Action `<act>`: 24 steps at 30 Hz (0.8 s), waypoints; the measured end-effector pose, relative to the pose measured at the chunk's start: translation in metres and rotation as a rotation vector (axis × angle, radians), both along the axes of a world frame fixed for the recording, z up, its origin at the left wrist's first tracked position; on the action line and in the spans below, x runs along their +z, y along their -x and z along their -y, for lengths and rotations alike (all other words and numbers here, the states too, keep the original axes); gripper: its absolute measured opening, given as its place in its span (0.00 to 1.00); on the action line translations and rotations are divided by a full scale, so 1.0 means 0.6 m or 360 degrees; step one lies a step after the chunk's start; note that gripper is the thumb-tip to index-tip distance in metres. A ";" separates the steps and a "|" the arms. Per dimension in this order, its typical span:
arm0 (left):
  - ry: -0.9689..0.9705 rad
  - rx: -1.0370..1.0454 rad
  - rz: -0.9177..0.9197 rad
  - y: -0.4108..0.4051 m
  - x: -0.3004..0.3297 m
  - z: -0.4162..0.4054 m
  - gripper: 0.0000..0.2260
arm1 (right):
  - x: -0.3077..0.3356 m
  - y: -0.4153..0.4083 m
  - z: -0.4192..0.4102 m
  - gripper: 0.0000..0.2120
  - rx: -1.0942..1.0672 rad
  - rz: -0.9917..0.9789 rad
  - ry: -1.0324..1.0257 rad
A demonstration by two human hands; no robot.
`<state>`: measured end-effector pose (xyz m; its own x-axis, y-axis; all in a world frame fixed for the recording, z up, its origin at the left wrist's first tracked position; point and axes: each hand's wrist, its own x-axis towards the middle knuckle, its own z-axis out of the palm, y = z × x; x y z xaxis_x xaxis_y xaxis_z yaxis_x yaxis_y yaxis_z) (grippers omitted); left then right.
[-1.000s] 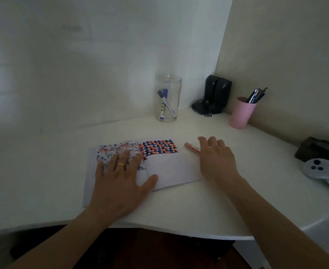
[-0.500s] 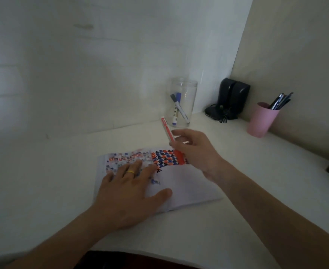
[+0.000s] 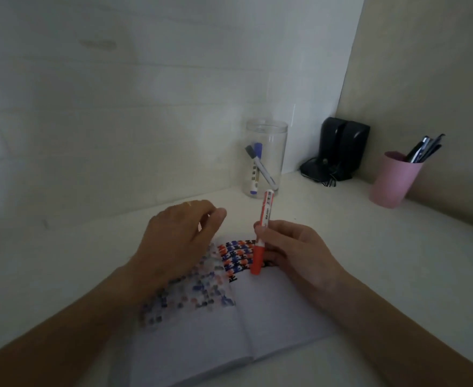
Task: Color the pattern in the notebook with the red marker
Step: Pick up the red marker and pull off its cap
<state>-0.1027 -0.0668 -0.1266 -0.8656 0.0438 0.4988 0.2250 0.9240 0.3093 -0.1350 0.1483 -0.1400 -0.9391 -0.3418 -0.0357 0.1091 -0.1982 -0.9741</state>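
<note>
My right hand (image 3: 294,247) clamps the capped marker (image 3: 261,236) upright over the notebook (image 3: 271,317); left hand (image 3: 176,241) raised, fingers loosely apart.

Desk (image 3: 62,275) left open, jar (image 3: 266,157) + pink cup (image 3: 391,182) block back-right

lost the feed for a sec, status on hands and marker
Right hand shut on red marker, cap on, pointing down. Left hand open, raised above notebook. Pattern partly coloured. Nothing in the way.
</note>
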 end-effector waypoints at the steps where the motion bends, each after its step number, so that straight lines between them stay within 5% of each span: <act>1: -0.0014 -0.0060 -0.0046 -0.009 -0.003 -0.006 0.22 | 0.000 0.000 0.000 0.11 -0.0041 -0.0051 -0.0032; 6: 0.0058 -0.0408 0.0000 -0.026 -0.005 -0.022 0.23 | 0.005 -0.010 0.003 0.07 -0.0146 -0.0234 -0.0023; 13: 0.0192 -0.0439 -0.0204 -0.028 -0.016 -0.020 0.18 | 0.014 -0.024 0.006 0.04 -0.0107 -0.0257 0.0036; 24: 0.0108 -0.0674 -0.0051 -0.034 -0.006 -0.028 0.13 | 0.018 -0.043 0.021 0.12 -0.0048 -0.0352 0.0190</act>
<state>-0.0826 -0.0497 -0.1303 -0.7483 0.4254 0.5090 0.5972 0.7660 0.2379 -0.1092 0.1358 -0.1293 -0.9294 -0.3030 0.2108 -0.1119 -0.3130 -0.9431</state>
